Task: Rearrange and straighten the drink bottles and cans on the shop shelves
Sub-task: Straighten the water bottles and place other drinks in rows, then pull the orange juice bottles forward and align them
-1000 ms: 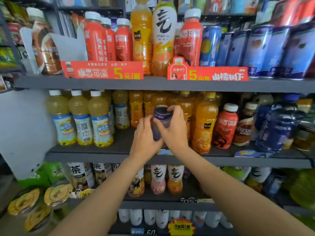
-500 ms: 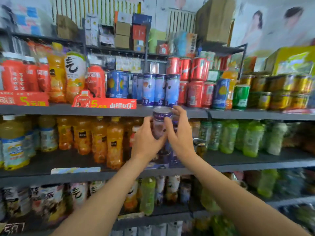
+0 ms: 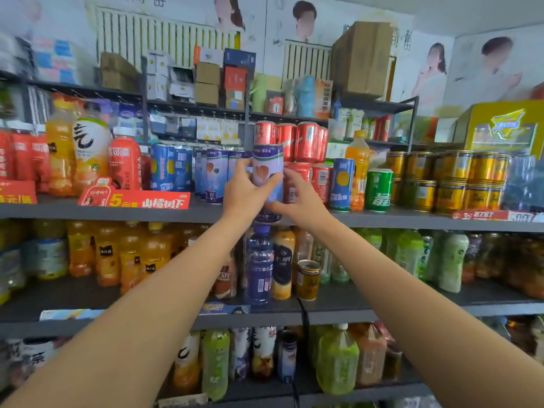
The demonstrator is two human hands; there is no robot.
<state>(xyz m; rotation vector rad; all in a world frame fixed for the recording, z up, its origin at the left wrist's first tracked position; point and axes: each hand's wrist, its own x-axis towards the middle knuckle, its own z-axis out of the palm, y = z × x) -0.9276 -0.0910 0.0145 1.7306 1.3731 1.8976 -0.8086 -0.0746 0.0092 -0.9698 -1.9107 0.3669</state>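
**Tall can held upright at the top drinks shelf**

A tall, slim lilac metal can with a dark blue band near its top and a pink heart shape on its side stands upright, raised in front of the grey shelf edge. The left hand wraps its curled fingers and thumb round the can's left side. The right hand curls round the lower right side. Just beside it stand matching lilac cans and red cans.
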